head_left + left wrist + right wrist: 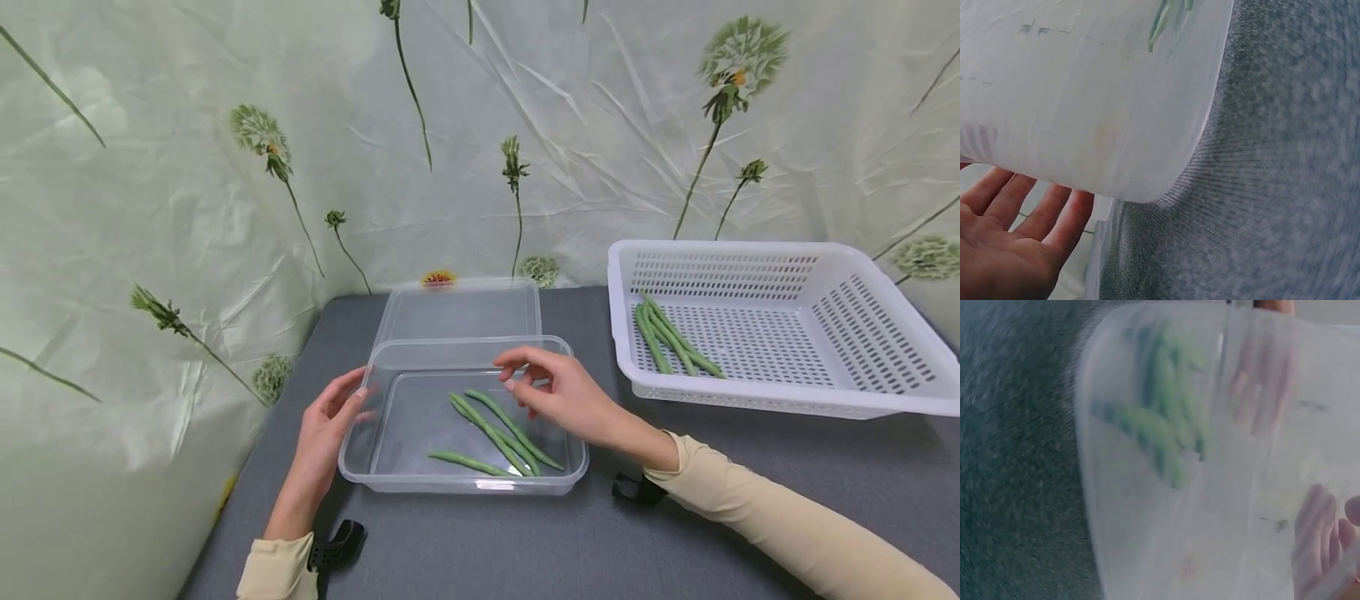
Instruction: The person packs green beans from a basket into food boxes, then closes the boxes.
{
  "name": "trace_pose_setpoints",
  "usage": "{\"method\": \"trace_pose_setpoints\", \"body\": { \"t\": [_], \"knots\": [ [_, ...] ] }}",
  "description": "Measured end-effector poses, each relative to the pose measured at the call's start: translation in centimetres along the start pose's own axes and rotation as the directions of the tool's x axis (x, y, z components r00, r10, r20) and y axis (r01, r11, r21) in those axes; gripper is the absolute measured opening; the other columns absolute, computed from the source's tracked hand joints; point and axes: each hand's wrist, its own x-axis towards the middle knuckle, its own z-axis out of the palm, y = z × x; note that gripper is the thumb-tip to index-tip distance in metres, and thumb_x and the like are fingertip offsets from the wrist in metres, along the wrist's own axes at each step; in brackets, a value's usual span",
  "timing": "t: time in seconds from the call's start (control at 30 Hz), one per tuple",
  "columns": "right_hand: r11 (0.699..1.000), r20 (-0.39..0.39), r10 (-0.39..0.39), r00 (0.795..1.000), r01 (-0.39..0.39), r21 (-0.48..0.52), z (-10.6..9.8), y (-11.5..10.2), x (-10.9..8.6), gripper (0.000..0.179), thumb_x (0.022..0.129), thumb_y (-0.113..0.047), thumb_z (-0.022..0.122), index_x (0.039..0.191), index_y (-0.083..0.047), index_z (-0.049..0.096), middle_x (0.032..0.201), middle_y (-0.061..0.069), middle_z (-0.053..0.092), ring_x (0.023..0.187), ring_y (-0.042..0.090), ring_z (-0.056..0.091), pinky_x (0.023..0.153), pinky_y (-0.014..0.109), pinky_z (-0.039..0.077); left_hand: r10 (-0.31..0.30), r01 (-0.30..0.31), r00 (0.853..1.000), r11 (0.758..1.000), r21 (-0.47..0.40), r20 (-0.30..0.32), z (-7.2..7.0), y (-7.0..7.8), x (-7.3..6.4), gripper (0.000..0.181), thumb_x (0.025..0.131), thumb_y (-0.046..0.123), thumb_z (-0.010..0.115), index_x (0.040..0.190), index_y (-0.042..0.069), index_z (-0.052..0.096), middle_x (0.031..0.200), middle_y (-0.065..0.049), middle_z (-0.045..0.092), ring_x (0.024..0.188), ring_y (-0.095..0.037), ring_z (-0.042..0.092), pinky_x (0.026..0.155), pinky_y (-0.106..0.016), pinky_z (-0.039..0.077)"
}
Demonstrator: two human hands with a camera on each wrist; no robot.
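A clear plastic container [390, 482] stands on the grey table, with several green beans [487, 429] lying in its front right part. At its left side my left hand [322, 425] touches the wall near the rim, its fingers [1041, 215] fairly straight in the left wrist view. Above the container's right side hovers my right hand [558, 396], its fingers loosely bent and no bean visible between them. Through the cloudy wall, the right wrist view shows the beans [1163, 406] blurred.
Flat behind the container lies a clear lid [465, 308]. To the right, a white perforated basket [750, 396] holds several more green beans [671, 337] at its left end. A sheet printed with dandelions [465, 167] hangs along the back and left.
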Motion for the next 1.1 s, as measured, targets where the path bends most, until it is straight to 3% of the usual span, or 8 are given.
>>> {"method": "trace_pose_setpoints", "body": {
  "t": [0.3, 0.5, 0.8, 0.97, 1.1],
  "knots": [
    [0.996, -0.009, -0.05, 0.999, 0.049, -0.073, -2.3, -1.7, -1.0, 0.028, 0.098, -0.012, 0.063, 0.124, -0.019, 0.063, 0.116, -0.003, 0.063, 0.082, 0.017, 0.065, 0.064, 0.038, 0.056, 0.016, -0.016, 1.0, 1.0, 0.002, 0.002, 0.0, 0.1, 0.1, 0.046, 0.103, 0.026, 0.054, 0.144, 0.006, 0.047, 0.146, -0.012, 0.047, 0.122, -0.018, 0.057, 0.086, -0.033, 0.053],
    [0.985, -0.054, -0.079, 0.995, 0.07, -0.157, -5.1, -3.0, -1.7, 0.028, 0.097, -0.009, 0.064, 0.124, -0.017, 0.063, 0.118, -0.002, 0.064, 0.083, 0.017, 0.066, 0.066, 0.036, 0.057, 0.018, -0.018, 1.0, 1.0, 0.0, 0.001, 0.0, 0.0, 0.1, 0.046, 0.103, 0.026, 0.054, 0.144, 0.005, 0.047, 0.146, -0.013, 0.047, 0.122, -0.018, 0.057, 0.086, -0.033, 0.053],
    [0.942, -0.143, -0.05, 0.988, -0.001, -0.337, -9.2, -4.4, -3.3, 0.026, 0.096, -0.007, 0.064, 0.12, -0.016, 0.066, 0.106, -0.004, 0.068, 0.084, 0.013, 0.066, 0.066, 0.025, 0.054, -0.001, 0.001, 1.0, 1.0, 0.011, -0.012, 0.0, -0.1, 0.0, 0.046, 0.103, 0.027, 0.055, 0.143, 0.006, 0.047, 0.146, -0.013, 0.047, 0.122, -0.018, 0.057, 0.086, -0.033, 0.054],
    [0.902, -0.16, -0.07, 0.985, -0.006, -0.432, -11.2, -4.5, -3.8, 0.028, 0.093, -0.005, 0.066, 0.119, -0.016, 0.068, 0.103, -0.001, 0.07, 0.087, 0.01, 0.065, 0.069, 0.02, 0.052, 0.003, -0.003, 1.0, 1.0, 0.011, -0.011, 0.0, 0.0, -0.1, 0.045, 0.103, 0.026, 0.054, 0.144, 0.006, 0.047, 0.146, -0.013, 0.047, 0.122, -0.018, 0.057, 0.086, -0.033, 0.054],
    [0.86, -0.166, -0.032, 0.986, -0.058, -0.507, -13.1, -4.5, -3.9, 0.028, 0.093, -0.007, 0.067, 0.12, -0.016, 0.068, 0.104, 0.001, 0.07, 0.089, 0.007, 0.064, 0.07, 0.018, 0.05, 0.007, -0.007, 1.0, 1.0, 0.007, -0.008, 0.1, 0.0, 0.0, 0.045, 0.104, 0.025, 0.054, 0.144, 0.005, 0.047, 0.146, -0.013, 0.046, 0.122, -0.017, 0.057, 0.086, -0.033, 0.054]
  ]
}}
